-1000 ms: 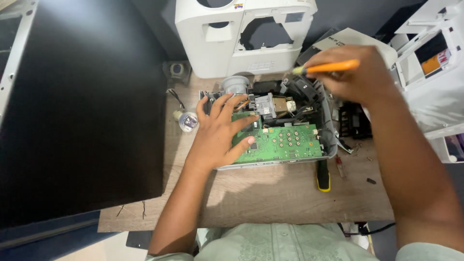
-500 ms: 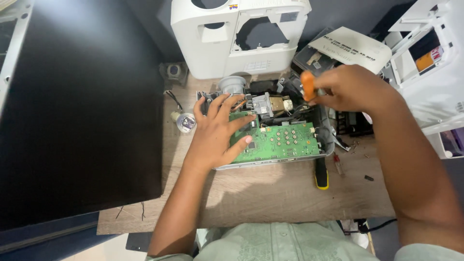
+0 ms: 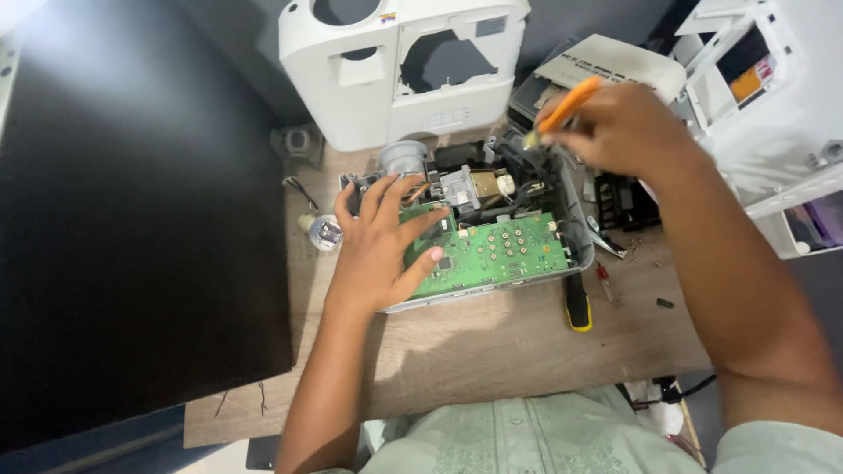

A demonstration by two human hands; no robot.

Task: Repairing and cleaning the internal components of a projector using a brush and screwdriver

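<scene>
Green circuit board [image 3: 496,253] lies exposed in the opened projector chassis [image 3: 474,228], which sits on the wooden table [image 3: 492,342]. White top cover [image 3: 399,66] is already off and stands behind the chassis, so the housing removal appears complete; the board, the lens assembly [image 3: 404,158] and the internal wiring remain in place, so further disassembly appears outstanding.

Left hand [image 3: 382,246] rests flat on the left portion of the board, fingers spread, steadying the unit. Right hand [image 3: 623,127] is closed around an orange-handled screwdriver [image 3: 566,107], whose tip points down into the rear right corner of the chassis.

A second, yellow-and-black screwdriver [image 3: 577,303] lies on the table just beside the chassis. A black panel [image 3: 132,219] lies to the left.
</scene>
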